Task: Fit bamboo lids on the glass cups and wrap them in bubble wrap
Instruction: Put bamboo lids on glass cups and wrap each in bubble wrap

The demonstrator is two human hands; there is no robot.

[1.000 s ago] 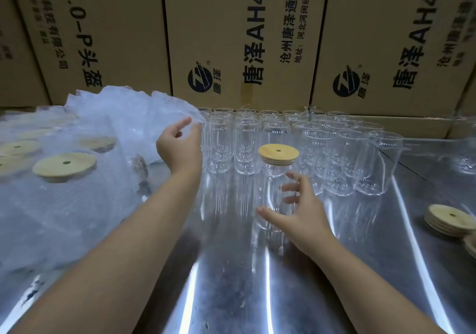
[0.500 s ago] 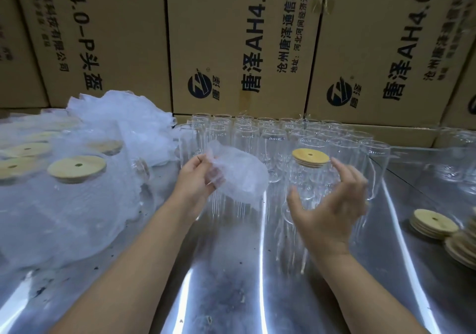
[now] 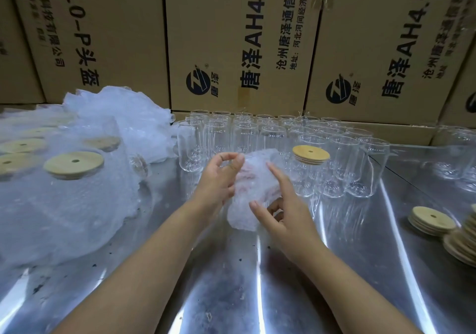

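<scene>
I hold a small sheet of bubble wrap [image 3: 253, 179] between both hands above the table. My left hand [image 3: 219, 179] pinches its upper left edge. My right hand [image 3: 286, 210] grips its lower right side, index finger laid across it. Just right of the sheet stands a glass cup [image 3: 306, 179] with a bamboo lid [image 3: 311, 154] on it, untouched by either hand. Behind it, several bare glass cups [image 3: 270, 138] stand in rows.
Wrapped, lidded cups [image 3: 73, 163] crowd the left side, with a heap of bubble wrap sheets [image 3: 123, 117] behind them. Stacks of bamboo lids [image 3: 431, 220] lie at the right. Cardboard boxes [image 3: 231, 37] wall off the back of the shiny metal table [image 3: 231, 282].
My left hand pulled a sheet from the heap and brought it to the middle. My right hand let go of the lidded cup and took hold of the sheet.
</scene>
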